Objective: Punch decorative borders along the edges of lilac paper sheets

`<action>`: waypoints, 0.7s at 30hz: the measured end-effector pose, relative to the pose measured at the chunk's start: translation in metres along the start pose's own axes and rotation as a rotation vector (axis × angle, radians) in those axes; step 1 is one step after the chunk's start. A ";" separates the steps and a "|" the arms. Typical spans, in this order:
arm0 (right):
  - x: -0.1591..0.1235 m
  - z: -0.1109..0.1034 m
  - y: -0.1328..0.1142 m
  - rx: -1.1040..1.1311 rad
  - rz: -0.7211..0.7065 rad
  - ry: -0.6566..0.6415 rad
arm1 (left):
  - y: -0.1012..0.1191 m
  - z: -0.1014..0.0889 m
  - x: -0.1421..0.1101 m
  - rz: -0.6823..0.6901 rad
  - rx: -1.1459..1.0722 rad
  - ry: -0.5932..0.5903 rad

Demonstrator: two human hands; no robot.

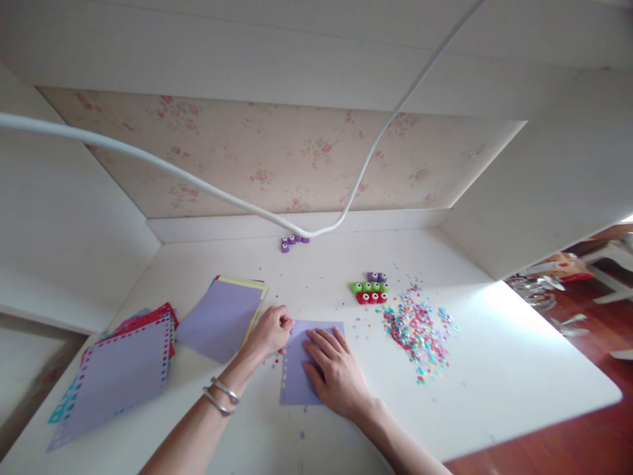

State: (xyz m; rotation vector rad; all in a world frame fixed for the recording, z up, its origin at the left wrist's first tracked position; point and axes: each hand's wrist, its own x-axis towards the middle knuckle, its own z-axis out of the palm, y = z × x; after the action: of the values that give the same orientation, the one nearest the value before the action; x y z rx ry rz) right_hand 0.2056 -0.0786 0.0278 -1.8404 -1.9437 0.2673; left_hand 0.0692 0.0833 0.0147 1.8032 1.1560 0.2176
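Observation:
A lilac paper sheet (pixel 297 369) lies on the white desk (pixel 494 369), with a row of punched holes down its left edge. My right hand (pixel 333 373) rests flat on it, fingers stretched out. My left hand (pixel 271 332) is closed in a pinch at the sheet's upper left corner; what it holds is hidden. Two silver bangles (pixel 221 396) circle my left wrist.
A pile of coloured paper bits (pixel 418 333) lies right of the sheet. Red, green and purple small punches (pixel 370 290) stand behind it, more purple ones (pixel 291 242) at the back. Plain sheets (pixel 222 316) and punched sheets (pixel 116 373) lie left. A white cable (pixel 198 185) hangs overhead.

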 end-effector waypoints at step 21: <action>-0.005 0.004 0.002 -0.023 -0.026 0.049 | 0.014 -0.013 -0.006 -0.006 -0.005 -0.083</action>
State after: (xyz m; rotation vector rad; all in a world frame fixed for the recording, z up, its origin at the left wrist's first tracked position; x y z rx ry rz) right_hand 0.2056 -0.0823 0.0226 -1.8181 -1.9438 0.1908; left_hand 0.0673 0.0846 0.0348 1.7869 1.1015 0.1405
